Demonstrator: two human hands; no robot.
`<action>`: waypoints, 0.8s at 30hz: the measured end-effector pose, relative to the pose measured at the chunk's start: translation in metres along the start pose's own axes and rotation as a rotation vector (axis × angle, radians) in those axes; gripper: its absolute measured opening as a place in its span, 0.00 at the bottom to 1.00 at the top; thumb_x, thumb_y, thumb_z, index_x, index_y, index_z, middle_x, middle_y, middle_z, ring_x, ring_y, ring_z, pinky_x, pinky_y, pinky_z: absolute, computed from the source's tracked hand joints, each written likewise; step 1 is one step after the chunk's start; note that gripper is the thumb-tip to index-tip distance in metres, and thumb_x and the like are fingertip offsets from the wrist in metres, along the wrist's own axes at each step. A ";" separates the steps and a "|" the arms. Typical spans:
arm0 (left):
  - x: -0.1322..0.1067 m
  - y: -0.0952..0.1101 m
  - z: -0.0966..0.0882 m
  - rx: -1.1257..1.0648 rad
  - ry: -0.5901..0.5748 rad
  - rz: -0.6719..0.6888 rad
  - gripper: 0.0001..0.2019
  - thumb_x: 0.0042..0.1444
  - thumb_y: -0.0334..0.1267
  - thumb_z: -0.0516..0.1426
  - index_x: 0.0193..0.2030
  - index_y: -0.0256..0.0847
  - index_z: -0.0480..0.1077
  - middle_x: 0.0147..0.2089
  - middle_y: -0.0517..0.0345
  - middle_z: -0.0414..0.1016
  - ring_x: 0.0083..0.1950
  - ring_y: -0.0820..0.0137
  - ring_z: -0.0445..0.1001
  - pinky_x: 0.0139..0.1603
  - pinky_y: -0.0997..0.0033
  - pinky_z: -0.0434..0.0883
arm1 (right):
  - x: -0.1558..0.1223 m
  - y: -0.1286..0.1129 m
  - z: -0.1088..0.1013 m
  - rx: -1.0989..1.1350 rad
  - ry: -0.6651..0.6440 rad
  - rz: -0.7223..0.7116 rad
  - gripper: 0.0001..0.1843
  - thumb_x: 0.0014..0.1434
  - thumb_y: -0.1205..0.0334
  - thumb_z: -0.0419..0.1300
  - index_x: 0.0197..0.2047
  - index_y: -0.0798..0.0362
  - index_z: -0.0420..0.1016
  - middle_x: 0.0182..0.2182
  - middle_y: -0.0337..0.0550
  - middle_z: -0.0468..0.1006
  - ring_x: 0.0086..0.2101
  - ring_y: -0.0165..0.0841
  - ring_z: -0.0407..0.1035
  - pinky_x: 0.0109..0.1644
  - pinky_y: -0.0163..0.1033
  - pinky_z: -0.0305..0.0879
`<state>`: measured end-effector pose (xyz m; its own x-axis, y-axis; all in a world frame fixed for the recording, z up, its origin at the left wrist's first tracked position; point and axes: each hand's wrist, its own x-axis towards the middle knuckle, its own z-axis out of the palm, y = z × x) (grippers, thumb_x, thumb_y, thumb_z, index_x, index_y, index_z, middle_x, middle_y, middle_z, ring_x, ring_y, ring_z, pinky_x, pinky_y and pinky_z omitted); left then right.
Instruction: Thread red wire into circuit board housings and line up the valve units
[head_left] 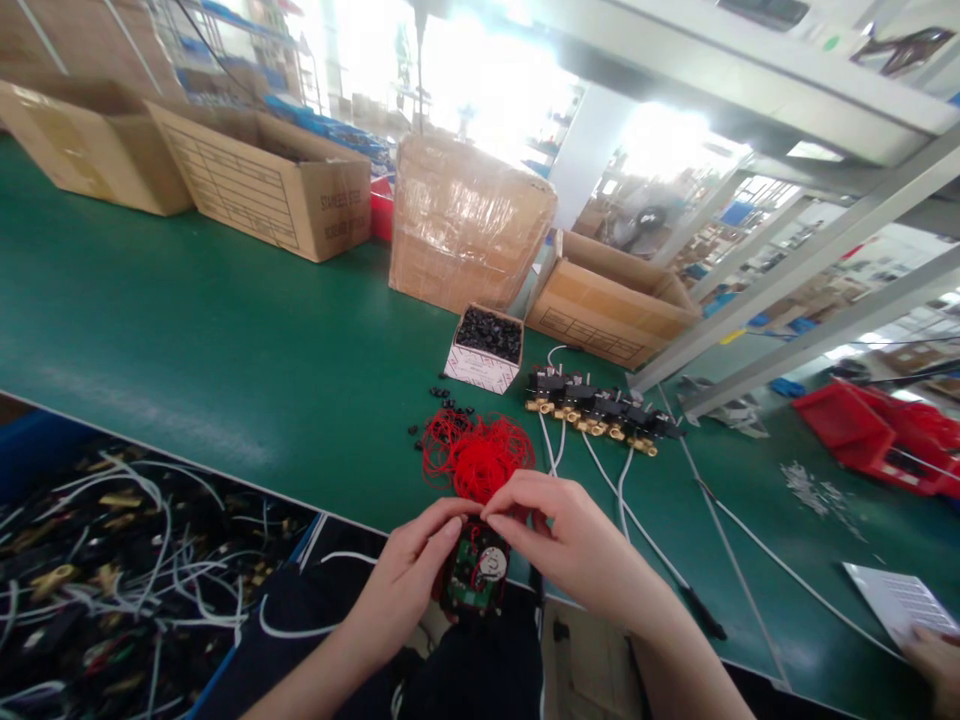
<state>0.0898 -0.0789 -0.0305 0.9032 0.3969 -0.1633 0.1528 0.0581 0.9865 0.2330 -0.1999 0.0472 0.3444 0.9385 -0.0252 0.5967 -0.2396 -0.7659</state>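
Note:
An open black housing [478, 570], with a green circuit board, red wires and a round pale motor-like disc inside, is held low over my lap at the bench edge. My left hand [416, 560] is closed around its left side, the thumb on its upper rim. At the upper right corner, my right hand [562, 530] has thumb and index finger pinched together; what lies between them is too small to make out. Just beyond my fingertips lies a tangled heap of thin red rings [480, 452] on the green bench [300, 350].
A small box of black parts [487, 340] stands behind the rings. To its right sits a row of black-and-brass valve units [596, 408] with white cables. A blue-rimmed bin [135, 570] of similar units is lower left. Cardboard boxes [472, 220] line the back; another person's hand [934, 655] touches paper.

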 end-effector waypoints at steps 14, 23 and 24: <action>-0.004 -0.013 -0.002 -0.102 -0.168 0.105 0.33 0.40 0.27 0.71 0.56 0.46 0.73 0.52 0.56 0.72 0.54 0.60 0.71 0.53 0.68 0.69 | -0.009 -0.014 0.010 -0.126 -0.053 0.042 0.15 0.51 0.81 0.70 0.38 0.54 0.78 0.37 0.39 0.75 0.39 0.32 0.69 0.44 0.36 0.64; -0.001 -0.014 0.001 -0.162 -0.169 0.060 0.34 0.36 0.22 0.70 0.52 0.47 0.76 0.50 0.59 0.73 0.49 0.64 0.73 0.44 0.73 0.70 | -0.022 -0.009 0.018 -0.270 0.023 -0.324 0.09 0.63 0.77 0.63 0.32 0.57 0.73 0.33 0.41 0.75 0.35 0.33 0.67 0.39 0.37 0.65; -0.002 -0.015 0.001 -0.146 -0.170 0.055 0.34 0.36 0.22 0.71 0.53 0.47 0.76 0.50 0.59 0.73 0.48 0.64 0.74 0.43 0.73 0.70 | -0.024 -0.008 0.018 -0.313 0.006 -0.370 0.10 0.66 0.75 0.59 0.32 0.57 0.73 0.33 0.43 0.75 0.35 0.34 0.67 0.38 0.37 0.65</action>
<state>0.0864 -0.0810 -0.0448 0.9650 0.2440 -0.0958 0.0528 0.1771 0.9828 0.2068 -0.2161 0.0424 0.0715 0.9736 0.2167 0.8689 0.0459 -0.4928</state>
